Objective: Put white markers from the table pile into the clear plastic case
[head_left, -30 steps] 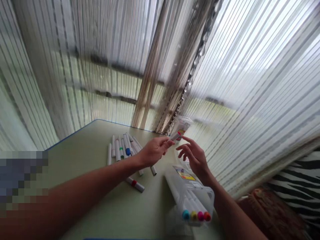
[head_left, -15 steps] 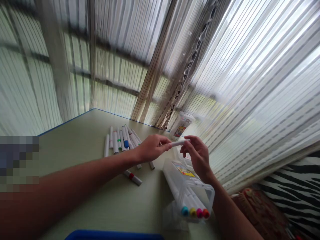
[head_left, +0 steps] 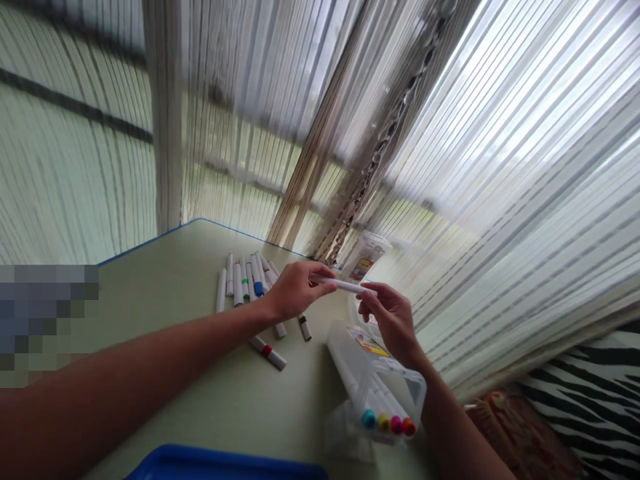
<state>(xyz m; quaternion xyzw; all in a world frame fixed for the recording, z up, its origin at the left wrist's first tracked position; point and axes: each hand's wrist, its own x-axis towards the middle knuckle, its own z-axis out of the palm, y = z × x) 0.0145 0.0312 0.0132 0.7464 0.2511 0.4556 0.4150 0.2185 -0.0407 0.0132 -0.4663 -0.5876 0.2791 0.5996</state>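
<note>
Fingers of the left hand [head_left: 295, 290] pinch one end of a white marker [head_left: 344, 285], while those of the right hand [head_left: 393, 313] grip its other end between thumb and forefinger; the marker lies aslant in the air above the counter [head_left: 160, 293], bridging the two hands. Its slim, round barrel looks smooth, probably hard plastic, so if either pinch loosened while the other pulled or twisted, it could slip and drop. Just below the right hand a translucent case [head_left: 341, 343] lies with its open end toward the viewer, thin-walled and boxy with a rounded rim; a bump from the right forearm [head_left: 450, 407] could shift it and let the markers with teal, yellow, pink and orange ends [head_left: 384, 421] slide out. The left forearm [head_left: 200, 340] crosses close by the loose markers [head_left: 245, 283], white cylinders with coloured bands; a brush from it could set them rolling, the red-banded one [head_left: 270, 353] nearest of all. Beyond the hands a clear container [head_left: 370, 257] with a printed label stands by the curtain [head_left: 250, 127], sheer and finely striped. A glossy blue object [head_left: 225, 463] rims the bottom edge, and zebra-striped fabric [head_left: 590, 393] hangs or lies at far right.
</note>
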